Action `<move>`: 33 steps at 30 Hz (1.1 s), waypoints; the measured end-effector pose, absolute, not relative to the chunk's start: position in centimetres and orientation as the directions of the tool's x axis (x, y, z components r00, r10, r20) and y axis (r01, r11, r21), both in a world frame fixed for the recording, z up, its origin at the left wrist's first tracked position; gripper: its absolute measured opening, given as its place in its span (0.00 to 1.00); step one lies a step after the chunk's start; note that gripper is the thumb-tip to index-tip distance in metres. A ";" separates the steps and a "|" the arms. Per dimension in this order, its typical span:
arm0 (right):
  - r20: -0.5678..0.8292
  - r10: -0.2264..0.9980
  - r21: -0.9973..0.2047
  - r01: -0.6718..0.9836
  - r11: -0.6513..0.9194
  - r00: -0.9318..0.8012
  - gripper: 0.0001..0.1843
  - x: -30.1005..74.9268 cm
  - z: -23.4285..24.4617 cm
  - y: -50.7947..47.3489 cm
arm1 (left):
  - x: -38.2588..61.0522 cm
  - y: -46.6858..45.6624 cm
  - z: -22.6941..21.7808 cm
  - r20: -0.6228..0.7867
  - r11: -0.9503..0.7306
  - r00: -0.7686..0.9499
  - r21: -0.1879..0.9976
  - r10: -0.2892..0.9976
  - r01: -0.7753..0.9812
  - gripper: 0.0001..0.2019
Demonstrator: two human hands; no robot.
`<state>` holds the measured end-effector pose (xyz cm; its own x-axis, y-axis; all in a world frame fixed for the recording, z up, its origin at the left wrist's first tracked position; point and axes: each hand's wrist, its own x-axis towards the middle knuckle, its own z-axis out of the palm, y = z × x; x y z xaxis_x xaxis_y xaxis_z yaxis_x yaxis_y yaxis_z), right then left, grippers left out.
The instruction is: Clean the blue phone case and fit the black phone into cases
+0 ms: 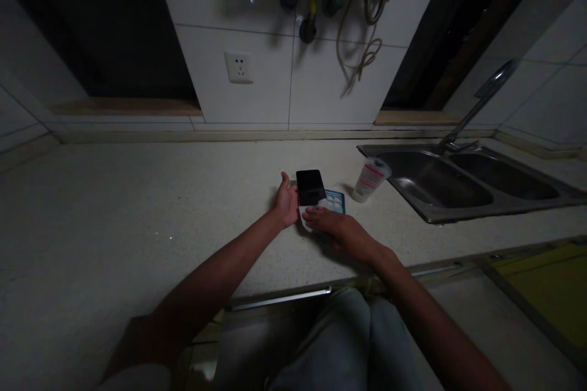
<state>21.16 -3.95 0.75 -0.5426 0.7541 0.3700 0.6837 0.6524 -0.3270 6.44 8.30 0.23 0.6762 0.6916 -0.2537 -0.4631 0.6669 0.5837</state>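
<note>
A black-screened phone [310, 187] is tilted over the counter in front of me. My left hand [287, 204] supports it from its left side, thumb raised and pointing up, the other fingers partly hidden at the phone's edge. Across the phone's lower part lies a thin white wipe or cloth [304, 219]; my right hand [331, 223] presses it there with fingers close together. Partly covered by the phone and my right hand is a blue-teal flat object [338, 200] with several pale round shapes, perhaps a phone case.
A clear plastic cup [370, 179] with red print leans at the right. Beyond it a double steel sink [440, 186] with a tap [477, 104] is set into the white counter [137, 208]. A wall socket [239, 67] and hanging hoses [308, 27] are on the tiled wall.
</note>
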 end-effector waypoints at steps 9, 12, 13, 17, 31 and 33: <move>0.493 0.839 -0.350 0.830 0.435 -0.231 0.28 26.9 0.4 -7.3 | 6.5 8.9 -0.4 -0.242 0.685 0.715 0.588 0.656 -0.430 0.25; 0.582 0.810 -0.388 0.899 0.203 0.068 0.22 29.0 0.0 -7.8 | 6.3 9.1 -0.4 -0.270 0.724 0.754 0.587 0.598 -0.363 0.22; 0.609 0.773 -0.416 0.901 0.123 0.176 0.20 29.4 -0.1 -7.9 | 6.3 9.2 -0.3 -0.279 0.730 0.763 0.593 0.582 -0.340 0.22; 0.575 0.683 -0.558 0.826 -0.074 0.450 0.22 30.2 -0.3 -7.6 | 6.0 9.3 -0.2 -0.346 0.754 0.775 0.612 0.528 -0.240 0.22; 0.644 0.680 -0.377 0.918 -0.118 0.352 0.19 27.4 2.0 -7.7 | 5.7 9.1 -0.2 -0.467 0.757 0.701 0.633 0.539 -0.162 0.18; 0.462 0.820 -0.467 0.879 -0.099 0.338 0.20 26.8 2.1 -7.1 | 5.7 9.2 -0.4 -0.455 0.764 0.713 0.621 0.533 -0.175 0.18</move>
